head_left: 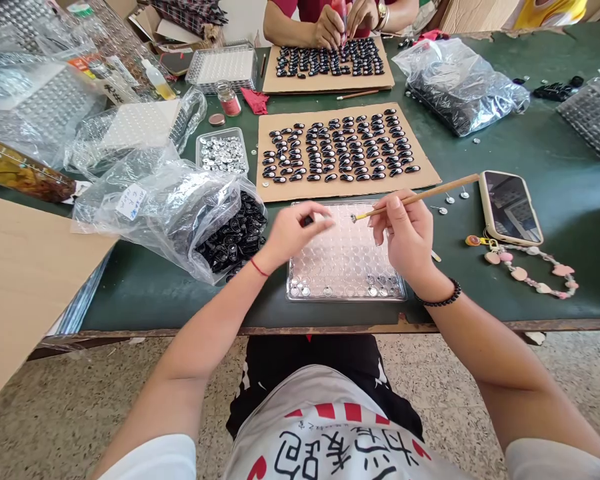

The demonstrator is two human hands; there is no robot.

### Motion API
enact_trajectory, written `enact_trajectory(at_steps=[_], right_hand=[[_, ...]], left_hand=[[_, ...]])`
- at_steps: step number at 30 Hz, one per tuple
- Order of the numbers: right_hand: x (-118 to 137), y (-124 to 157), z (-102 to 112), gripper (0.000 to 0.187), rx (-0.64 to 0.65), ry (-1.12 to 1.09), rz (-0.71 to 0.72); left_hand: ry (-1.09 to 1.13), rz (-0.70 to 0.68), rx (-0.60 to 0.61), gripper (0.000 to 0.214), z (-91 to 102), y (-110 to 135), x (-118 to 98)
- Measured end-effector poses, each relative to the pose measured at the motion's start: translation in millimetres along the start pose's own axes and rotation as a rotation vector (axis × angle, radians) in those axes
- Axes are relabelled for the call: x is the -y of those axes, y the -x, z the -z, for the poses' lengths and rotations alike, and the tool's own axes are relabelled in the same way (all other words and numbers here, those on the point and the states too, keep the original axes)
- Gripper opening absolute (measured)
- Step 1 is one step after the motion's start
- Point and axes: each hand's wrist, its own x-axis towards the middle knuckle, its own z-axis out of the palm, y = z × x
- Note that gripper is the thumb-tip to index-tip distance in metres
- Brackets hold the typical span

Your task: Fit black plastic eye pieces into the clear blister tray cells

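mid-frame above the clear tray (347, 297), the left hand (291, 237) pinches a black piece (308, 220), the right hand (407, 230) a wooden stick (443, 187); fitting seems underway, likely needing careful alignment next.

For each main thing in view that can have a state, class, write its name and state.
Left hand: holding black piece
Right hand: gripping stick
Stick: held aslant
Tray: flat, partly filled
Jar: open
Lid: off
Tub: open, filled
Near bag: open, filled
Near board: flat, loaded
Phone: face up, screen dark
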Motion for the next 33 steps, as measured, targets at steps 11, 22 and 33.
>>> enact_trajectory(at_steps=[11,22,33], right_hand=[[0.3,-0.7,-1.3,0.026,-0.023,-0.032,-0.016],[-1.3,3.1,-4.0,0.024,0.186,0.299,0.233],[-1.4,4.9,-5.4,0.02,0.236,0.534,0.382]], left_hand=[[0.448,0.305,-0.114,0.034,11.3,-8.8,20.0],[-0.035,0.198,0.243,0.025,-26.0,11.8,5.1],[0.075,0.211,0.189,0.033,-24.3,11.7,5.2]])
